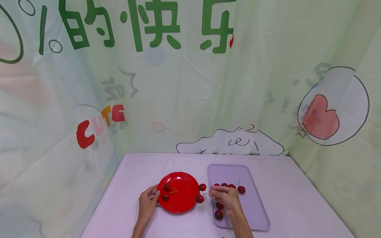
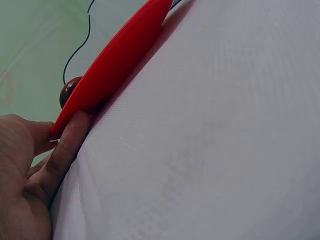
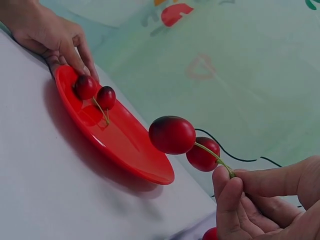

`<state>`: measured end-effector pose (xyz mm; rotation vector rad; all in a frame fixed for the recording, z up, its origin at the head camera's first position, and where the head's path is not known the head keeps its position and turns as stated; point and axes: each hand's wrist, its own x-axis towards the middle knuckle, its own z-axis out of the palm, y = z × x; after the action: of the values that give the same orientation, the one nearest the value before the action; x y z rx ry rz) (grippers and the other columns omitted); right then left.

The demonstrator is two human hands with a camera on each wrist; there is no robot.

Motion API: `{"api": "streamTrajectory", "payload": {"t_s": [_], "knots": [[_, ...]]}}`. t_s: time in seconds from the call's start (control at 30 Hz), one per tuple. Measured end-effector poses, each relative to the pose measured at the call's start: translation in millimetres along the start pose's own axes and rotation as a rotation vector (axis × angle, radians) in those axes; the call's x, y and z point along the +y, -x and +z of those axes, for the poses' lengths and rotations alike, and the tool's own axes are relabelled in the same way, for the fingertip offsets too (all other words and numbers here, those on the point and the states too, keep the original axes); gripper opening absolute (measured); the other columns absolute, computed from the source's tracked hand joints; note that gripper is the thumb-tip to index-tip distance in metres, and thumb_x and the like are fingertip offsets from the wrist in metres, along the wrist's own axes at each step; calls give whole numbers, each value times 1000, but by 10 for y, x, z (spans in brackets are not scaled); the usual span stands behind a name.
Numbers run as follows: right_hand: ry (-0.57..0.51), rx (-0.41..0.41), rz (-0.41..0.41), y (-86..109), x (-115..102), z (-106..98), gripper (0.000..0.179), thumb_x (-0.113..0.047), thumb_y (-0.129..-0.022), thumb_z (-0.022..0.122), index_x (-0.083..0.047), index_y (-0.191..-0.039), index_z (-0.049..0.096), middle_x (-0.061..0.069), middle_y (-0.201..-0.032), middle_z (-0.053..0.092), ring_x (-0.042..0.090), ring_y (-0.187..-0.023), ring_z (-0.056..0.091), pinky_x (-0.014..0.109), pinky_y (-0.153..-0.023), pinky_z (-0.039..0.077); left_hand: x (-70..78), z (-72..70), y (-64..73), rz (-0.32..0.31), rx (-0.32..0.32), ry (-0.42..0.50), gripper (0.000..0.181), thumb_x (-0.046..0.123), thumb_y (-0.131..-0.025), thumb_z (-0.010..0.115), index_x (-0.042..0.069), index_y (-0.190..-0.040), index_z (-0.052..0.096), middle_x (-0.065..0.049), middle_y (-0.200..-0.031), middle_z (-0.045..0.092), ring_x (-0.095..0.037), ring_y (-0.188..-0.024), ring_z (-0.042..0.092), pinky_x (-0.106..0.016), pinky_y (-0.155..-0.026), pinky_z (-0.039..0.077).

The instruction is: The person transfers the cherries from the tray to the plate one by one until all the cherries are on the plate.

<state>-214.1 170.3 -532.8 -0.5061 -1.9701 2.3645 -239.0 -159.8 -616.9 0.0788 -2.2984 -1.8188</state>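
A red plate sits on the table, with a pair of cherries joined by their stems lying on its left part. My left hand grips the plate's left rim, thumb above and fingers beneath, as the left wrist view shows. Between thumb and fingertips my right hand pinches the stem of another cherry pair. Those two cherries hang by the plate's right edge, above the table in the right wrist view. Below the right hand is a lilac tray with several cherries, some partly hidden by the hand.
The table has a pale lilac cover. Curtains with printed drawings and letters enclose it at the back and both sides. A single cherry with an upright stem lies on the tray, right of the hand.
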Motion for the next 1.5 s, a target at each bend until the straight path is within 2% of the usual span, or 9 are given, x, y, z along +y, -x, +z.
{"api": "streamTrajectory", "payload": {"t_s": [0.27, 0.57, 0.87, 1.07, 1.23, 1.5], "knots": [[28, -19, 17, -2, 13, 85, 32, 3, -94, 82, 15, -122, 75, 15, -92, 84, 21, -74, 82, 25, -70, 68, 30, 6, 17, -1, 7, -4, 36, 2, -107, 67, -1, -143, 69, -26, -119, 77, -11, -76, 75, -22, -60, 64], [31, -46, -6, 3, 55, 192, 28, 5, -94, 80, 17, -118, 75, 17, -92, 84, 21, -73, 82, 25, -69, 68, 16, 11, 6, 29, 16, 5, 36, 0, -106, 67, -4, -141, 68, -27, -116, 77, -10, -73, 75, -23, -57, 64], [28, -101, -3, -6, 104, 250, 30, 7, -93, 80, 20, -119, 73, 19, -93, 84, 21, -74, 82, 27, -71, 69, -25, 15, -23, 7, 16, -7, 36, 1, -106, 68, -2, -141, 69, -25, -116, 77, -10, -74, 75, -24, -58, 65], [33, -87, 4, -3, 92, 279, 30, 6, -93, 81, 19, -119, 74, 19, -93, 84, 24, -76, 83, 28, -71, 69, -52, 12, -32, -9, 11, 1, 36, 2, -106, 68, 0, -142, 69, -24, -116, 77, -12, -76, 75, -23, -60, 65], [32, -87, 4, -4, 88, 321, 30, 5, -94, 80, 19, -120, 73, 18, -92, 84, 25, -76, 83, 26, -70, 69, -53, 0, -24, 5, 10, 15, 36, 1, -106, 68, -1, -142, 69, -25, -115, 76, -10, -74, 75, -24, -58, 65], [57, -98, 24, -11, 110, 384, 30, 3, -96, 79, 17, -122, 74, 18, -97, 84, 23, -78, 83, 30, -77, 70, -31, 5, -14, 10, 14, 1, 36, 1, -106, 68, -2, -141, 69, -25, -114, 77, -10, -76, 75, -24, -59, 65]]}}
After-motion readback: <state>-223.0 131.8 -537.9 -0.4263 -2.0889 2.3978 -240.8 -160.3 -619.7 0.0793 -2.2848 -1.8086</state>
